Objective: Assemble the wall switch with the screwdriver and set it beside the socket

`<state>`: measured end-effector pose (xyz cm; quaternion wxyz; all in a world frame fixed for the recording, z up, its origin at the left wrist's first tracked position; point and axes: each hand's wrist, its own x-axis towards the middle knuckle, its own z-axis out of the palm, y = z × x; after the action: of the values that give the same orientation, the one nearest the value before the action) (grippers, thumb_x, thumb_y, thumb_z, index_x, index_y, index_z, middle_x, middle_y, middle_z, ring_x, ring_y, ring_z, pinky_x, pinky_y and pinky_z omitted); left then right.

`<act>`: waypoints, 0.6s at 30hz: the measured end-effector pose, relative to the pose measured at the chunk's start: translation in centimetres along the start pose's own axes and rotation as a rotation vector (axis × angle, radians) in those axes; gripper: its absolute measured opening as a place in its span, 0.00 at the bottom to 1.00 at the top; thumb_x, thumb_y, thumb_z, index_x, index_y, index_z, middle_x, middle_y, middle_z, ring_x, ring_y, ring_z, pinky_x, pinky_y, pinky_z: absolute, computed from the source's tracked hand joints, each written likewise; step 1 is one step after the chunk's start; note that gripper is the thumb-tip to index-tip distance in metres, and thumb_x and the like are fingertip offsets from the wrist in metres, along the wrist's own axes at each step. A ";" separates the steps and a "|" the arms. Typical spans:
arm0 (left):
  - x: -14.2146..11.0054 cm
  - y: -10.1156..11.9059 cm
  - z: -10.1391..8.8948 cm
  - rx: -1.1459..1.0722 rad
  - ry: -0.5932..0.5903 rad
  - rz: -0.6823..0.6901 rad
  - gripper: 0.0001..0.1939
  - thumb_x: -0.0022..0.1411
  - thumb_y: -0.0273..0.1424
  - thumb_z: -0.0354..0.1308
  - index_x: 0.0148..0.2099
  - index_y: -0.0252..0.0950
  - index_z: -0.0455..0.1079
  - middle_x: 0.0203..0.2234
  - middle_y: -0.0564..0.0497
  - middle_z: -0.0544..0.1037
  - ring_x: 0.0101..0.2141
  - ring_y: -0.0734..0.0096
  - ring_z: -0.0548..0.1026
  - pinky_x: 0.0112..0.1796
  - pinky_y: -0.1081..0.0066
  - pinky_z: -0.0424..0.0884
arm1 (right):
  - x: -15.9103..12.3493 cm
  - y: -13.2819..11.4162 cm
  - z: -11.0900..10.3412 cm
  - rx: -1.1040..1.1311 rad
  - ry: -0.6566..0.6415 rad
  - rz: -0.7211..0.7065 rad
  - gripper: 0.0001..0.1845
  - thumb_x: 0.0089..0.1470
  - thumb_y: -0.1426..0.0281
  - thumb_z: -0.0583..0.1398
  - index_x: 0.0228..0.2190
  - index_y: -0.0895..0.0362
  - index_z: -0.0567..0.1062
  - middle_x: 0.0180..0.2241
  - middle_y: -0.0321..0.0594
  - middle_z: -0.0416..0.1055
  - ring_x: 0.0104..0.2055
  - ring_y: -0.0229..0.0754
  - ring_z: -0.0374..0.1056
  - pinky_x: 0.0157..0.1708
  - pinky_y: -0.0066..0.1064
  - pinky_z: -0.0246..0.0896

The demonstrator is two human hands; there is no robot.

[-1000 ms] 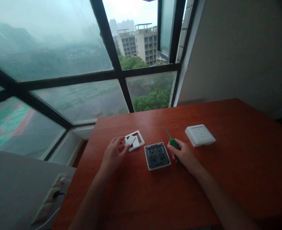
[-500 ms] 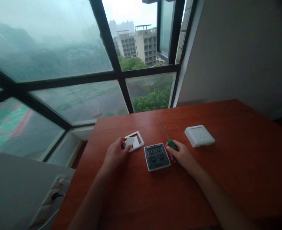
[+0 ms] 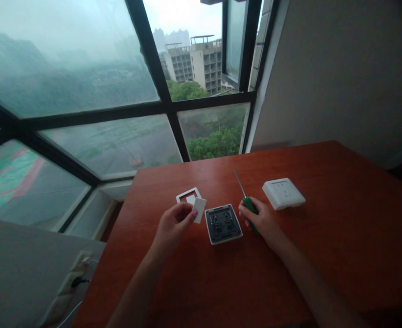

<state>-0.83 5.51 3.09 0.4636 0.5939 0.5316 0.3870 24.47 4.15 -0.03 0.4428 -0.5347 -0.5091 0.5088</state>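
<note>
Between the thumb and fingers of my left hand (image 3: 176,223) is a white switch rocker (image 3: 199,210), raised a little above the table. Behind it lies a white frame (image 3: 183,194), with another white piece (image 3: 190,199) inside its outline, partly covered by the rocker and my hand. To the right of the rocker sits an opened wall switch (image 3: 223,224), its dark inner mechanism facing up. My right hand (image 3: 259,217) is wrapped round the green handle of a screwdriver (image 3: 249,204), whose metal shaft points up and away from me, clear of the switch.
A white wall socket (image 3: 283,193) on a thick box lies right of my right hand on the reddish-brown table (image 3: 340,218). Dark-framed windows (image 3: 98,114) stand beyond the table's far and left edges. Low on the left wall are sockets with a black plug (image 3: 79,281).
My left hand has lifted the rocker away from the frame and moved it right, towards the opened switch. My right hand has shifted slightly right, and the screwdriver is more upright.
</note>
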 end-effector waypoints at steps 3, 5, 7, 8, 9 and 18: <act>-0.8 0.5 2.8 -0.139 -0.097 0.003 0.12 0.56 0.39 0.62 0.34 0.34 0.71 0.29 0.51 0.76 0.30 0.70 0.74 0.33 0.72 0.71 | -0.5 -1.1 0.2 -0.033 -0.009 -0.021 0.15 0.55 0.55 0.58 0.33 0.54 0.69 0.20 0.30 0.63 0.18 0.35 0.58 0.18 0.27 0.53; -1.2 0.6 4.6 -0.193 -0.131 0.007 0.11 0.57 0.38 0.62 0.35 0.34 0.71 0.30 0.51 0.76 0.31 0.70 0.74 0.34 0.71 0.72 | -0.8 -1.8 0.6 -0.057 -0.017 -0.034 0.16 0.54 0.55 0.59 0.33 0.54 0.70 0.21 0.31 0.66 0.20 0.36 0.59 0.20 0.27 0.55; -1.5 0.7 5.8 -0.180 -0.149 0.030 0.10 0.59 0.37 0.61 0.36 0.34 0.70 0.30 0.51 0.75 0.31 0.70 0.74 0.33 0.72 0.72 | -1.0 -2.2 1.0 -0.081 -0.005 -0.046 0.15 0.52 0.56 0.60 0.33 0.54 0.71 0.24 0.33 0.68 0.22 0.36 0.62 0.22 0.28 0.57; -1.5 0.7 6.2 -0.151 -0.158 0.046 0.10 0.59 0.37 0.60 0.36 0.35 0.70 0.30 0.51 0.75 0.30 0.70 0.74 0.33 0.72 0.72 | -1.0 -2.4 1.2 -0.092 0.006 -0.048 0.14 0.52 0.56 0.61 0.32 0.55 0.71 0.25 0.33 0.68 0.24 0.37 0.62 0.23 0.28 0.58; -1.6 0.8 6.4 -0.115 -0.169 0.064 0.09 0.60 0.36 0.60 0.37 0.35 0.69 0.29 0.51 0.75 0.30 0.71 0.73 0.32 0.72 0.71 | -1.0 -2.4 1.4 -0.099 0.015 -0.046 0.14 0.51 0.57 0.61 0.32 0.55 0.71 0.26 0.34 0.68 0.25 0.37 0.63 0.23 0.28 0.58; -2.0 0.9 4.2 0.402 -0.091 0.274 0.04 0.60 0.30 0.57 0.39 0.38 0.70 0.31 0.51 0.74 0.31 0.69 0.71 0.32 0.71 0.68 | 0.3 -1.7 0.7 -0.205 -0.007 -0.019 0.12 0.50 0.60 0.61 0.32 0.56 0.72 0.30 0.39 0.73 0.31 0.43 0.68 0.29 0.31 0.62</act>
<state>3.18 2.97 2.84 0.3027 0.7576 0.4909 0.3056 23.66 4.56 1.55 0.3886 -0.5706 -0.5650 0.4518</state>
